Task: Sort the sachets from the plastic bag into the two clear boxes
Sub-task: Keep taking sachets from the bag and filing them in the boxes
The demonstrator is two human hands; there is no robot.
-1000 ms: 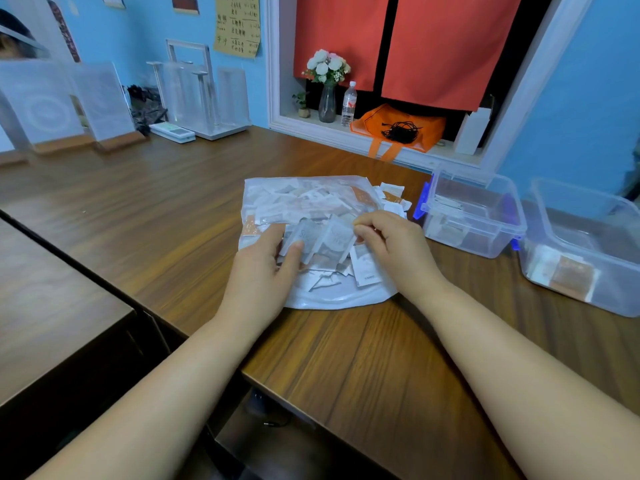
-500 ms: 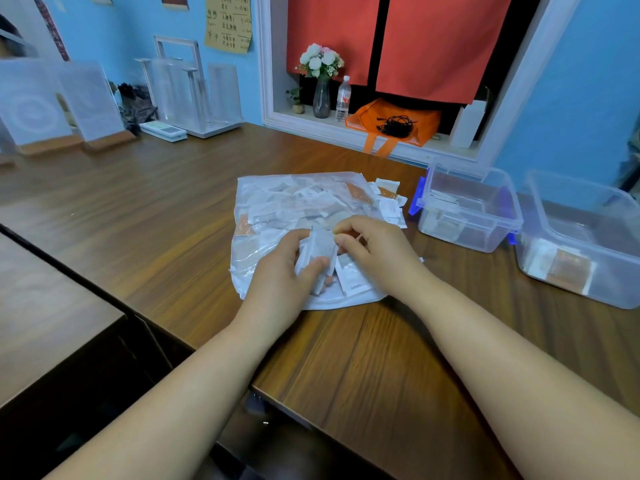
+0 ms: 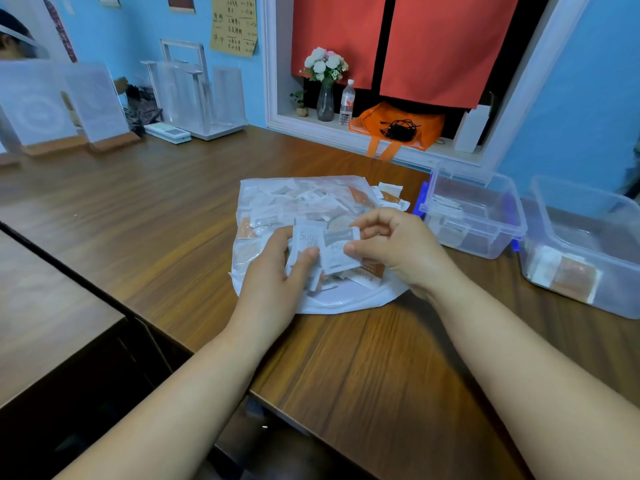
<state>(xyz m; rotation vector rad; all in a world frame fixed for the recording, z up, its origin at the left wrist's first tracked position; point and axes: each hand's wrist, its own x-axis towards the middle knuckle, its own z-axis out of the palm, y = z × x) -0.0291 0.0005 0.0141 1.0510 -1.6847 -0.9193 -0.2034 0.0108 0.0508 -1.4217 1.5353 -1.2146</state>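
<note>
In the head view, the left hand is pinching a small fan of white sachets between thumb and fingers, its grip clamped on them just above the near half of the plastic bag. The right hand, at three o'clock of it, is pinching a single sachet by its edge, grip closed on it, and that sachet is overlapping the fan.

The bag is lying flat on the bench at twelve o'clock of the hands, with many sachets in it. The nearer box is sitting at two o'clock and the farther box at three o'clock, both open.

Judging from this, the likeliest slip is the fan sliding apart; the packets look thin and slick, and tugging one out sideways could be dragging its neighbours loose. A second risk is mis-sorting; orange sachets are lying mixed among the white ones, and the nearer box's contents are too blurred to tell which kind belongs there. The loose sachets spilling from the bag's mouth at one o'clock are sitting just beside the nearer box, so a reaching forearm may be sweeping them about. Anything dropped toward six o'clock is landing near the bench edge and could be going over it.
</note>
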